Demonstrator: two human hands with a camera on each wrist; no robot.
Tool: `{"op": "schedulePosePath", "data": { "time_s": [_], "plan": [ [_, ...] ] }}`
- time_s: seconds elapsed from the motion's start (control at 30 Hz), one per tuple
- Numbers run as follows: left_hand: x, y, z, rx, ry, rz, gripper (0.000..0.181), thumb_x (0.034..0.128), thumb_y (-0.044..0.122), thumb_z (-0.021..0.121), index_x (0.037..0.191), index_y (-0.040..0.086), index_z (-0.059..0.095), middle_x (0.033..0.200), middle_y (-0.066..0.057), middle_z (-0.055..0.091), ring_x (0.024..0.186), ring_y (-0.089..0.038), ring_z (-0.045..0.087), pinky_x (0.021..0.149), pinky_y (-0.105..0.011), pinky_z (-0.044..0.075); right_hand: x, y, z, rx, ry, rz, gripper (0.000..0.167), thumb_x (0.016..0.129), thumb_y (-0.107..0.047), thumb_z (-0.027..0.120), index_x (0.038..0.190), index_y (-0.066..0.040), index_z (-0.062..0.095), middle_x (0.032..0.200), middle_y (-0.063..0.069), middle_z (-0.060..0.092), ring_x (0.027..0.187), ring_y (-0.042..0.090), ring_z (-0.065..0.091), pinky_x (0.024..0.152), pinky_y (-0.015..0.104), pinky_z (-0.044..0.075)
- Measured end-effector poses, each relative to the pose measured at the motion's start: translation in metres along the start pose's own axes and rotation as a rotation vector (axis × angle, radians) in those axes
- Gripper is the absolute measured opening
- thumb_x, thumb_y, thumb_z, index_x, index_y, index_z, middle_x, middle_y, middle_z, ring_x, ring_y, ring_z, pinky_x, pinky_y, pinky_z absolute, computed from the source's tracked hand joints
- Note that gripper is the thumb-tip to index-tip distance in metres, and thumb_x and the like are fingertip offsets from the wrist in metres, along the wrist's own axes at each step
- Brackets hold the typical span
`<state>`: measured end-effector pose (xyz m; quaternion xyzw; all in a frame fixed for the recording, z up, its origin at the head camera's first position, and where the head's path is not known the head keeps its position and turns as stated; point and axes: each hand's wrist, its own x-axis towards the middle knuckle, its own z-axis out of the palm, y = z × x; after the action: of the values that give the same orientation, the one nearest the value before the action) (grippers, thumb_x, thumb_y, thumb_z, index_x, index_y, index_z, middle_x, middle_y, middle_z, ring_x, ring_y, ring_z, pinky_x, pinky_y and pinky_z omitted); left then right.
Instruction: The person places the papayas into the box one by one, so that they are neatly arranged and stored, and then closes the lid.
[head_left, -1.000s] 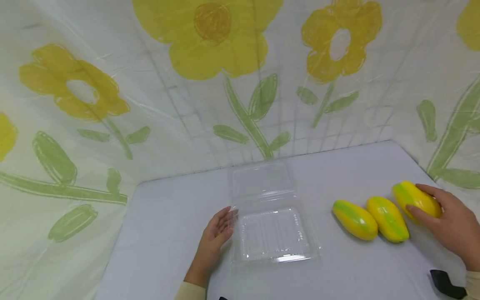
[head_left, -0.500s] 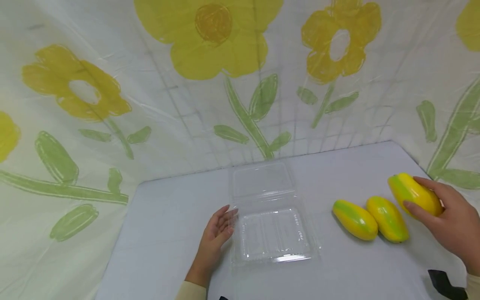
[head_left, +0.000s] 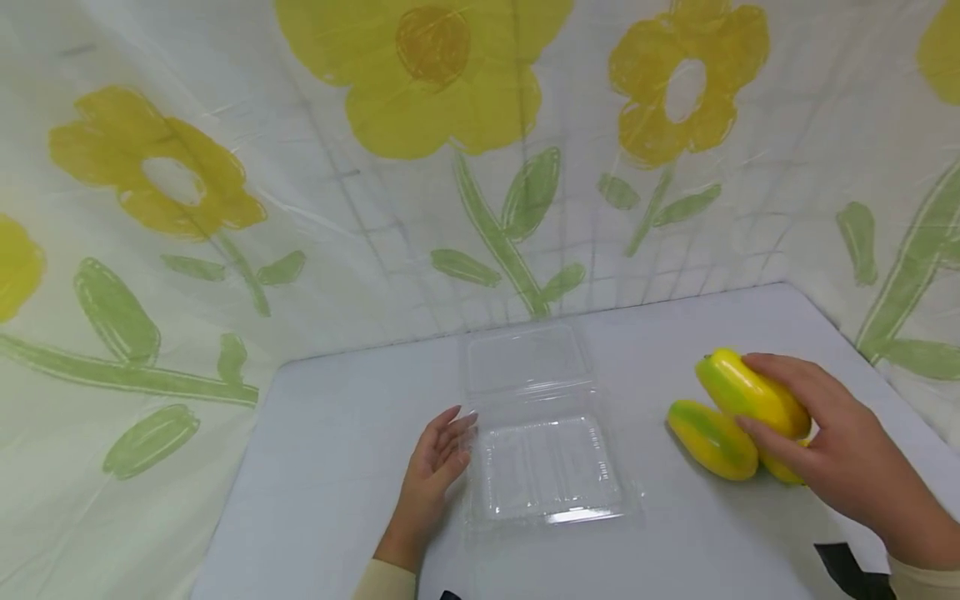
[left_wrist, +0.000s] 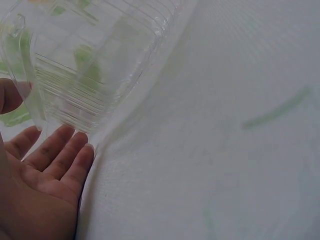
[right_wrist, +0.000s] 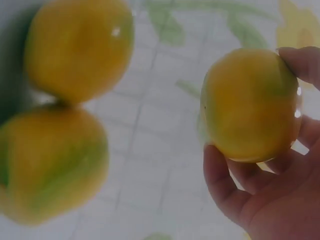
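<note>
My right hand (head_left: 855, 450) grips a yellow-green fruit (head_left: 752, 394) between thumb and fingers, raised over two similar fruits. One of these (head_left: 712, 440) lies on the table at the left; the other (head_left: 784, 468) is partly hidden under the held fruit and hand. The right wrist view shows the held fruit (right_wrist: 251, 105) apart from the other two. My left hand (head_left: 427, 483), fingers loosely bent, is at the left edge of a clear plastic box (head_left: 551, 467) whose lid (head_left: 525, 358) lies back. In the left wrist view the fingertips of my left hand (left_wrist: 50, 175) meet the box's edge.
A white-covered table (head_left: 337, 433) carries everything. Behind it hangs a pale cloth (head_left: 360, 250) printed with yellow flowers and green leaves. A black object (head_left: 851, 571) shows by the right sleeve.
My right hand has lifted its fruit and carried it left, over the other two. The left hand and the box have stayed in place.
</note>
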<state>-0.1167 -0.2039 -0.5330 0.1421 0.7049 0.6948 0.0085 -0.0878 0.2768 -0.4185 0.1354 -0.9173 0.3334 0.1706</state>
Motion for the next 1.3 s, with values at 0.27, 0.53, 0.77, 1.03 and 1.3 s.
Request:
{"op": "schedulePosePath", "data": {
  "time_s": [0.27,0.53,0.77,1.03,1.3],
  "plan": [
    [0.001,0.0,0.001,0.038,0.013,0.005,0.063,0.1052,0.001,0.065,0.163,-0.003,0.039,0.157,-0.015,0.057,0.147,-0.036,0.051,0.118,-0.028,0.042,0.008,-0.034,0.026,0.101,-0.075,-0.219,0.087,0.078,0.002,0.094,0.156,-0.019,0.059,0.15,-0.001,0.058,0.124,0.008,0.052,0.1,0.007,0.037],
    [0.0,0.0,0.001,0.044,0.011,0.012,0.061,0.105,0.0,0.065,0.161,-0.002,0.042,0.157,-0.015,0.058,0.148,-0.034,0.051,0.117,-0.031,0.043,0.012,-0.057,0.052,0.143,-0.196,-0.296,0.083,0.087,-0.007,0.091,0.16,-0.021,0.053,0.154,-0.005,0.055,0.125,0.014,0.057,0.103,0.012,0.042],
    [-0.001,0.002,0.003,0.037,0.02,-0.004,0.059,0.1049,0.0,0.065,0.161,-0.001,0.045,0.157,-0.014,0.058,0.147,-0.033,0.051,0.117,-0.032,0.044,0.016,-0.068,0.069,0.177,-0.26,-0.332,0.08,0.09,-0.01,0.089,0.16,-0.022,0.052,0.154,-0.004,0.056,0.125,0.015,0.059,0.104,0.018,0.048],
    [-0.001,0.002,0.004,0.047,0.029,-0.014,0.059,0.1049,-0.001,0.064,0.161,0.002,0.046,0.157,-0.012,0.058,0.147,-0.031,0.051,0.117,-0.03,0.043,0.021,-0.071,0.085,0.179,-0.311,-0.344,0.074,0.092,-0.015,0.088,0.158,-0.022,0.054,0.155,-0.004,0.056,0.132,0.017,0.058,0.107,0.03,0.053],
    [-0.001,0.003,0.003,0.053,0.027,-0.015,0.06,0.1048,0.0,0.064,0.161,0.0,0.045,0.157,-0.012,0.058,0.147,-0.032,0.051,0.117,-0.03,0.044,0.034,-0.076,0.096,0.178,-0.371,-0.34,0.068,0.096,-0.018,0.085,0.157,-0.021,0.056,0.155,-0.004,0.054,0.132,0.018,0.058,0.104,0.042,0.057]
  ]
}}
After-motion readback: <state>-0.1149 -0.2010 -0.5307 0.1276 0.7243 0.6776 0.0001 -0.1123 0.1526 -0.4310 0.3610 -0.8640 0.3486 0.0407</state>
